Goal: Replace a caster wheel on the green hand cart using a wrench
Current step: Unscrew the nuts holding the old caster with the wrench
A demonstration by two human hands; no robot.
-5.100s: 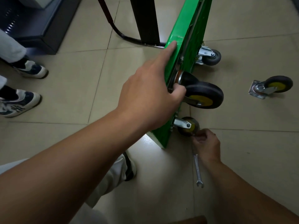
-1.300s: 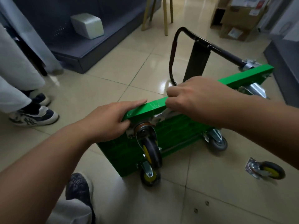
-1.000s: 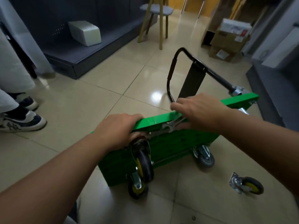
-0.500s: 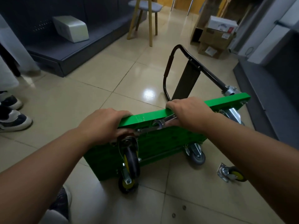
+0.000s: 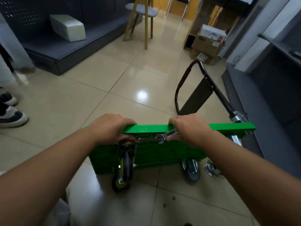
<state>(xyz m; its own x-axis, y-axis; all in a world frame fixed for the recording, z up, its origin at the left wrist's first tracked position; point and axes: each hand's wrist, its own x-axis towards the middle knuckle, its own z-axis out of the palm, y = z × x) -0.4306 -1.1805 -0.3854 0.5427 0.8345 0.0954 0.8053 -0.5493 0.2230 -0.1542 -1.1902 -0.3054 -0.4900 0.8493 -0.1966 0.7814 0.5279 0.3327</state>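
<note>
The green hand cart stands on its long edge on the tiled floor, underside toward me, its black handle folded out behind. My left hand grips the upper edge of the cart just above a black caster wheel with a yellow hub. My right hand grips the same edge further right and holds a silver wrench against the underside. A grey caster is mounted lower right. A loose caster wheel lies on the floor beside it, partly hidden by my right forearm.
A person's shoes stand at the left. A dark low platform carries a white block. A wooden stool and cardboard boxes are at the back. A dark step runs along the right.
My right hand left the floor, picked up the wrench and now holds it at the cart's upper edge. The view has swung round to face the cart's underside squarely.
</note>
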